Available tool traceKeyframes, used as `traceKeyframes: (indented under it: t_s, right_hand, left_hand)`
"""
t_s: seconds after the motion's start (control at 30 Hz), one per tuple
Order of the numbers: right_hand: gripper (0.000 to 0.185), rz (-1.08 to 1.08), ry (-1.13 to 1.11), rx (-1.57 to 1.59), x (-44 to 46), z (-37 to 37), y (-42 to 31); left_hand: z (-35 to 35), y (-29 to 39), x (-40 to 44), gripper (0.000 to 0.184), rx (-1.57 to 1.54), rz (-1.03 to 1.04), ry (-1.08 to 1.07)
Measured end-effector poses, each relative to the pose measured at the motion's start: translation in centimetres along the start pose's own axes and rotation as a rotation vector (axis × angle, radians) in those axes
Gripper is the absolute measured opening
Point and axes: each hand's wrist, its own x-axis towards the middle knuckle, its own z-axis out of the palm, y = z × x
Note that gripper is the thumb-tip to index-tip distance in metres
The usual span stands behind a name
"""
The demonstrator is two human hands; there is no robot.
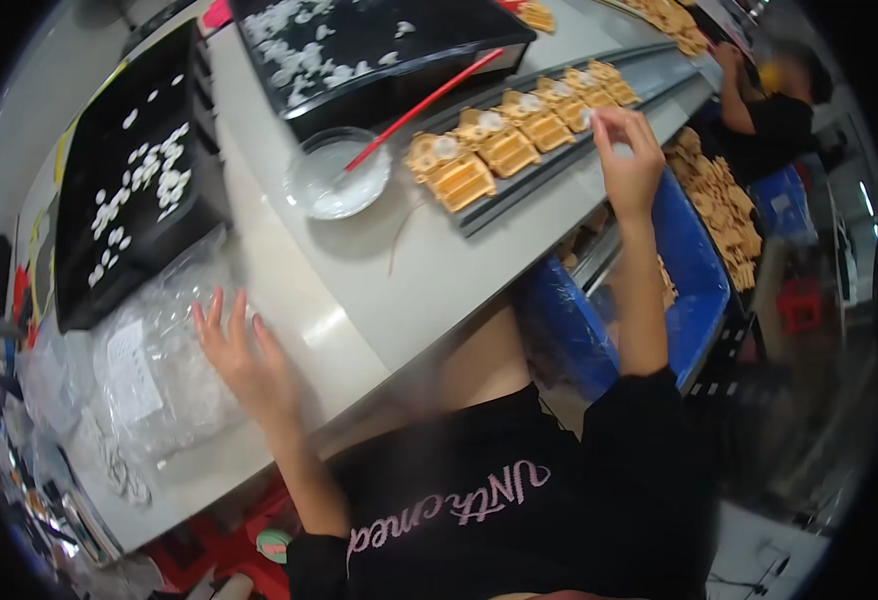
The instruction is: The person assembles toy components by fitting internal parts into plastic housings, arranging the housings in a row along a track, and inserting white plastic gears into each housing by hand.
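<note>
My right hand [629, 160] is at the far end of a row of tan molded plastic parts [462, 180], thumb and forefinger pinched on a small white piece [587, 118]. The tan parts lie side by side on a long grey rail [519, 190], several with a round white piece [446, 148] on them. My left hand [244, 350] has its fingers spread beside a clear plastic bag [184, 385] with a white label; whether it touches the bag, I cannot tell.
A bowl [309, 190] of whitish contents holds a red stick [419, 112]. Two black trays [199, 215] [499, 45] carry scattered white pieces. Blue bins [694, 300] stand below the table's right edge, near a heap of tan parts [714, 200]. Another person [784, 120] sits at far right.
</note>
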Motion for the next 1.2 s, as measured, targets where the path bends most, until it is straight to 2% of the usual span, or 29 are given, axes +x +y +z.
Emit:
traceKeyframes:
  t_s: [0.2,0.43,0.6,0.7,1.2]
  right_hand:
    - [0.007,0.094,0.085,-0.148,3.5,0.9,14.7]
    - [0.010,0.085,-0.044,-0.318,8.1,2.7,21.0]
    - [0.013,0.086,-0.212,-0.426,9.2,3.4,22.5]
    - [0.013,0.014,-0.316,-0.501,9.5,3.2,23.3]
    - [0.011,-0.148,-0.543,-0.615,10.3,2.1,21.8]
  left_hand:
    - [-0.1,4.0,-0.9,0.032,-0.263,0.116,-0.060]
    - [1.7,5.5,-0.8,0.033,-0.423,0.145,-0.105]
    - [2.1,4.8,-0.8,0.033,-0.502,0.068,-0.104]
    - [2.1,5.0,-0.8,0.032,-0.512,0.050,-0.127]
    - [2.1,4.8,-0.6,0.028,-0.522,0.062,-0.163]
